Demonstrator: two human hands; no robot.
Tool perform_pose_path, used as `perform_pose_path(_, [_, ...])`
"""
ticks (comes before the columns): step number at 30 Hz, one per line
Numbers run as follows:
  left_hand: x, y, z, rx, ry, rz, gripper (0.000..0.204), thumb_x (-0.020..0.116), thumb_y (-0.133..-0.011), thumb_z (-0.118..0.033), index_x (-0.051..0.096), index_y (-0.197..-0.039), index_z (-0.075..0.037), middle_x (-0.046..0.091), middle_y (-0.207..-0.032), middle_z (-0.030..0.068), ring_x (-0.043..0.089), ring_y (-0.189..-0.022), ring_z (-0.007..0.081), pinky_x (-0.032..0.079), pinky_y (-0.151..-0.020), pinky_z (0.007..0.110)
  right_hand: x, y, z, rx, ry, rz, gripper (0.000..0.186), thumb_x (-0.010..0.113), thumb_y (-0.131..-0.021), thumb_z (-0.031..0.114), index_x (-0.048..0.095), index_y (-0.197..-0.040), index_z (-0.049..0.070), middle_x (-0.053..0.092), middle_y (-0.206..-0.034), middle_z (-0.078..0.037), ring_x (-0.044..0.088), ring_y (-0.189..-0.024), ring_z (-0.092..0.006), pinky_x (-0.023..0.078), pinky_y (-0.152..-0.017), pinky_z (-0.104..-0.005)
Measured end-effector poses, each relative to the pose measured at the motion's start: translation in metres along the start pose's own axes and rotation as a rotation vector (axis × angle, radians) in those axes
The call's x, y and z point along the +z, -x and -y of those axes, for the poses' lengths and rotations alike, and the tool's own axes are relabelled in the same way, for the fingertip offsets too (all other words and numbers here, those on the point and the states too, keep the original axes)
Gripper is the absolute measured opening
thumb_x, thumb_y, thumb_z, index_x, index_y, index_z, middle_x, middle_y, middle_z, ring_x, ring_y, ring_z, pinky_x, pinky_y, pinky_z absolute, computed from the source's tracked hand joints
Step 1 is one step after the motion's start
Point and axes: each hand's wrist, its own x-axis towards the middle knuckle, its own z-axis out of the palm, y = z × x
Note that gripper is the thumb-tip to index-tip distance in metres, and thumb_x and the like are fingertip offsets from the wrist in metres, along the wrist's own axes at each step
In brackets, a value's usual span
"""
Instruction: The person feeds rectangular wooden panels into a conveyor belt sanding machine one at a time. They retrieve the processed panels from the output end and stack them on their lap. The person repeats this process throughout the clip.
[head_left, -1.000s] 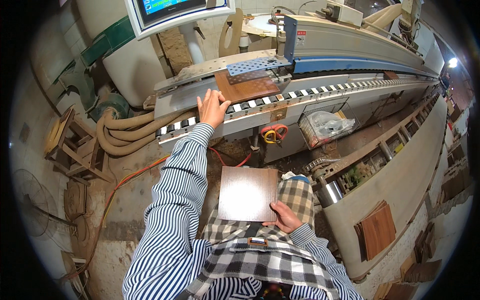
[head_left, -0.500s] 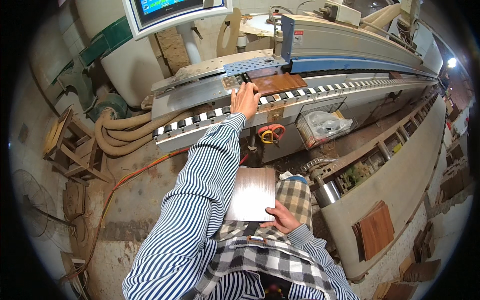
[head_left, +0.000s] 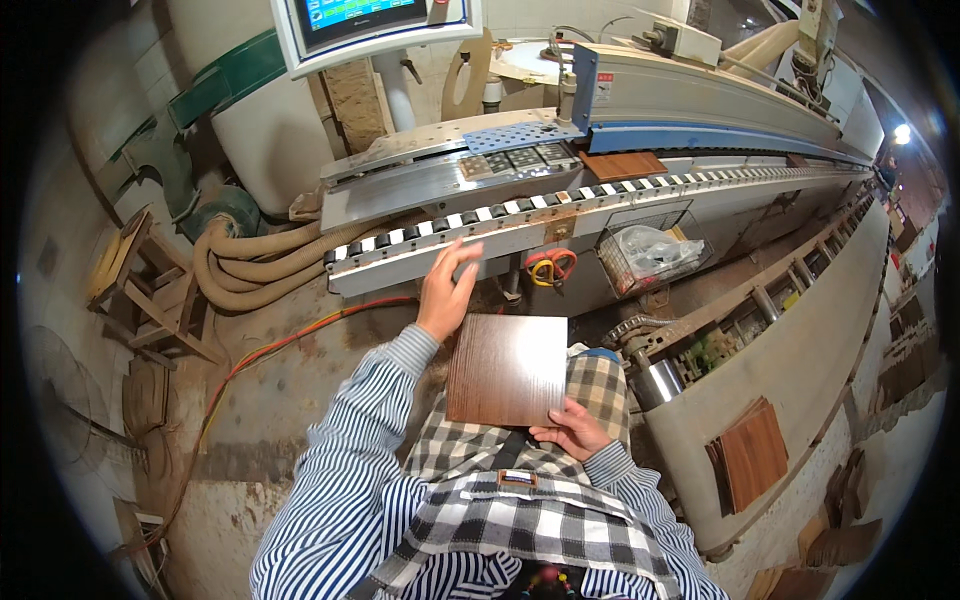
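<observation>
A square wood-grain panel point(head_left: 506, 370), dark brown with a bright glare on it, lies level above my lap. My right hand point(head_left: 572, 430) grips its near right corner, thumb on top and fingers beneath. Just beyond the panel's far left corner, my left hand point(head_left: 448, 290) is raised with nothing in it, its fingers apart and slightly blurred. Ahead of that hand runs a conveyor chain point(head_left: 497, 212) of black and white pads. Another brown panel point(head_left: 623, 165) sits on the machine, partly under its blue-edged beam point(head_left: 700, 135).
Scissors point(head_left: 552, 266) with red and yellow handles hang below the conveyor, beside a wire basket point(head_left: 655, 250) holding a plastic bag. A screen point(head_left: 365, 20) stands above. Several brown panels point(head_left: 750, 455) are stacked on the right-hand ledge. Hoses point(head_left: 270, 262) and a wooden stool point(head_left: 150, 285) are at left.
My left hand has let go of the panel on the machine and drawn back toward me. That panel has moved right along the conveyor. The held panel has come slightly forward and right.
</observation>
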Motion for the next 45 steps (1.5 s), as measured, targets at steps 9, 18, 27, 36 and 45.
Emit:
perform_pose_path(9, [-0.074,0.083,-0.037,0.202,-0.479,0.268,0.05,0.062,-0.084,-0.031,0.05,-0.129,-0.012,0.037,-0.144,0.0137,0.026,-0.137,0.0356,0.016,-0.112,0.054,0.057,-0.045,0.084,-0.247,0.012,0.166,0.042,0.047,-0.096,0.013,0.033,-0.134,0.0,0.056,-0.116,-0.02,0.064,-0.095,-0.0284,0.058,-0.082,-0.0394])
perform_pose_path(18, [-0.083,0.02,0.032,0.184,-0.869,-0.095,0.034,0.056,-0.091,-0.03,0.056,-0.121,-0.016,0.05,-0.129,0.0065,0.039,-0.129,0.0303,0.012,-0.108,0.062,0.12,-0.142,0.131,-0.204,-0.075,0.124,0.044,0.051,-0.096,0.029,0.042,-0.129,0.002,0.051,-0.126,-0.02,0.06,-0.105,-0.0293,0.053,-0.089,-0.0388])
perform_pose_path(27, [-0.087,-0.059,0.073,-0.057,-0.859,-0.073,0.035,0.053,-0.09,-0.042,0.061,-0.114,-0.019,0.053,-0.124,0.0039,0.036,-0.13,0.0305,0.005,-0.108,0.064,0.076,0.012,0.084,-0.805,2.248,-0.105,0.059,0.059,-0.088,0.04,0.042,-0.137,0.014,0.031,-0.146,-0.017,0.025,-0.135,-0.0376,0.023,-0.11,-0.0497])
perform_pose_path(36, [-0.079,-0.081,0.068,-0.187,-0.772,-0.034,0.047,0.058,-0.084,-0.052,0.06,-0.118,-0.019,0.046,-0.133,0.0072,0.026,-0.136,0.0302,0.005,-0.111,0.061,-0.003,0.171,0.115,-0.234,2.155,-0.67,0.039,0.062,-0.083,0.015,0.053,-0.118,0.002,0.056,-0.118,-0.02,0.057,-0.095,-0.035,0.041,-0.094,-0.0492])
perform_pose_path(45, [-0.097,-0.073,0.084,-0.27,-0.789,-0.078,0.058,0.06,-0.08,-0.054,0.056,-0.124,-0.017,0.044,-0.139,0.0087,0.026,-0.136,0.0329,0.011,-0.108,0.062,0.218,0.233,0.136,-2.238,2.273,-0.063,0.015,0.057,-0.085,0.018,0.058,-0.088,0.004,0.063,-0.085,-0.011,0.059,-0.078,-0.0229,0.05,-0.073,-0.0357])
